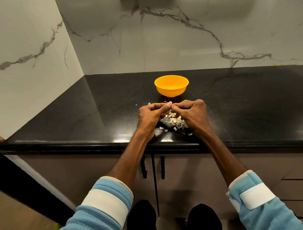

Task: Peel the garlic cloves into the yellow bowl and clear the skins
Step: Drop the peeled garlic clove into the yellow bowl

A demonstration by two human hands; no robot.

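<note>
— Left hand [150, 115] and right hand [192, 113] are both curled, fingertips pinching a small garlic clove over the heap of pale papery skins [177, 122].

— I can barely see the clove. Best to peel low over the heap. The round yellow plastic bowl [170, 92] sits just beyond on the glossy black stone counter [96, 116], so drop only the clove in it.

The left hand [150, 115] and right hand [192, 113] are meeting at the fingertips near the front edge of the bench [241, 103], leaving only a small gap beneath them. Skins [177, 121] are littering that gap. The yellow bowl [171, 87] is standing just beyond the 2 hands, blocking a straight reach toward the back wall [179, 36]. Bare bench is stretching wide to the right, and more narrowly to the left, where the side wall [25, 59] is closing it off.
</note>
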